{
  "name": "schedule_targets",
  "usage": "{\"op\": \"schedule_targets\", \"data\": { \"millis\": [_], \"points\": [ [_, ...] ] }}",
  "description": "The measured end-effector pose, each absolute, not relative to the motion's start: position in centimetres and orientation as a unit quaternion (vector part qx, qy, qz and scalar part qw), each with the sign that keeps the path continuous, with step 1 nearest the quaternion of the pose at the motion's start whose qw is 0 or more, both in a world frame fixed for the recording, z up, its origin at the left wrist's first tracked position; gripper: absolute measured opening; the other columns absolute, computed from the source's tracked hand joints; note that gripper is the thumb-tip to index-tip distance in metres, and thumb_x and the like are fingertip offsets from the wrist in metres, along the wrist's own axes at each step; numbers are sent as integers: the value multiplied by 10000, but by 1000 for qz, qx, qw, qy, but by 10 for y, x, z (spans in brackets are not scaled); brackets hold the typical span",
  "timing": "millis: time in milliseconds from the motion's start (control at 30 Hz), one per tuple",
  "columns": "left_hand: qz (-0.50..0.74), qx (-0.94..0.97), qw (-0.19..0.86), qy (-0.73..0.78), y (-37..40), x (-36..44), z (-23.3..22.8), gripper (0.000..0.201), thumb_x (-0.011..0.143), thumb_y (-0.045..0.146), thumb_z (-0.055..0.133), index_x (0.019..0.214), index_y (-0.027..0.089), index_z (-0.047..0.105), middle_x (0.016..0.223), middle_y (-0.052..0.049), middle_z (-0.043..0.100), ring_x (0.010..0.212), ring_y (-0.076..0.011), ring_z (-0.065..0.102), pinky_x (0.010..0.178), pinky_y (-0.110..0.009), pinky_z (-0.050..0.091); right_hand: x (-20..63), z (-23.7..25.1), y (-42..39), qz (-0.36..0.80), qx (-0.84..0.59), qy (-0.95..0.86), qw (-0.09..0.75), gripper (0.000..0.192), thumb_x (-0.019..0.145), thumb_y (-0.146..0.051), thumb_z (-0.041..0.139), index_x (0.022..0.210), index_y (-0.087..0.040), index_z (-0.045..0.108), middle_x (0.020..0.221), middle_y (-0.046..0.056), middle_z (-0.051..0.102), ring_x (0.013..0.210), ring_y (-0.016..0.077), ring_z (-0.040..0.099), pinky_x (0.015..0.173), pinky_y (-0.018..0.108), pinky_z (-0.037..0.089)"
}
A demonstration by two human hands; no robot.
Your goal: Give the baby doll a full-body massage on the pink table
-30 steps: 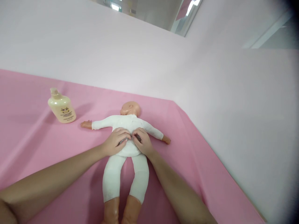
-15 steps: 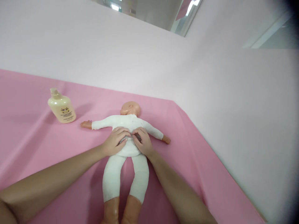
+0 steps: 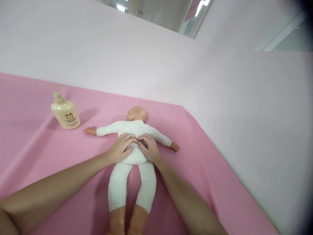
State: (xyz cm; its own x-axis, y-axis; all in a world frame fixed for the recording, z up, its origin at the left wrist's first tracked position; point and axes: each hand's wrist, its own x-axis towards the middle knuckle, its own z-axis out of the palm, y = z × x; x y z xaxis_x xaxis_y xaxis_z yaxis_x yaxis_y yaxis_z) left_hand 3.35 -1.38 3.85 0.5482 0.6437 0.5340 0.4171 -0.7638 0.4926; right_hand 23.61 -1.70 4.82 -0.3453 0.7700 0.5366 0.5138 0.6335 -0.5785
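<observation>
A baby doll (image 3: pixel 137 156) with a white cloth body lies stretched out on a pink cover, its bald head turned to the left and its arms spread. My left hand (image 3: pixel 123 147) rests on the left side of its torso, thumb apart from the lightly bent fingers. Opposite it, my right hand (image 3: pixel 149 148) lies on the right side of the torso with curved fingers and a gap at the thumb. The fingertips of both hands meet near the middle of the torso. Neither hand visibly grips anything; the cloth under the palms is hidden.
A pale yellow pump bottle (image 3: pixel 66 114) with a dark printed label stands left of the doll's outstretched arm. The pink cover (image 3: pixel 195 182) slopes away at the right edge. White walls (image 3: pixel 97 55) rise behind and to the right, with a window (image 3: pixel 161 13) above.
Both hands stay on the doll's torso, with only a very slight shift of the fingertips at the middle. The doll and bottle sit a touch further right in view.
</observation>
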Motion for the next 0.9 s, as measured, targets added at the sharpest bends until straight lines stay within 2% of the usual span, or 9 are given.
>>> {"op": "schedule_targets", "data": {
  "millis": [200, 333, 567, 900],
  "points": [
    [398, 834, 139, 356, -16, 32, 35, 284, 960, 221, 453, 1219, 230, 570, 1347, -111, 541, 1267, -282, 491, 1085, -512, 382, 237, 44, -19, 118, -439, -777, 437, 241, 870, -170, 576, 1098, -240, 606, 1130, 87, 632, 1103, 270, 560, 992, 462, 452],
    [391, 830, 146, 371, -16, 31, 34, 267, 966, 208, 436, 1195, 231, 571, 1342, -104, 545, 1280, -284, 474, 1097, -528, 362, 237, 45, -18, 133, -436, -783, 422, 196, 876, -160, 561, 1043, -240, 624, 1074, 72, 641, 1051, 260, 580, 982, 460, 454],
    [386, 835, 151, 361, -16, 31, 37, 278, 958, 189, 429, 1199, 233, 561, 1387, -96, 554, 1291, -281, 477, 1102, -530, 354, 237, 44, -19, 127, -446, -777, 426, 255, 871, -168, 571, 1110, -241, 624, 1161, 89, 632, 1126, 276, 556, 1027, 482, 441],
    [385, 837, 158, 357, -13, 33, 37, 262, 930, 174, 450, 1153, 223, 578, 1289, -77, 637, 1205, -267, 547, 1045, -493, 403, 237, 49, -15, 160, -436, -792, 395, 189, 883, -147, 561, 1033, -231, 640, 1103, 76, 650, 1092, 258, 575, 1015, 469, 428]
  ]
}}
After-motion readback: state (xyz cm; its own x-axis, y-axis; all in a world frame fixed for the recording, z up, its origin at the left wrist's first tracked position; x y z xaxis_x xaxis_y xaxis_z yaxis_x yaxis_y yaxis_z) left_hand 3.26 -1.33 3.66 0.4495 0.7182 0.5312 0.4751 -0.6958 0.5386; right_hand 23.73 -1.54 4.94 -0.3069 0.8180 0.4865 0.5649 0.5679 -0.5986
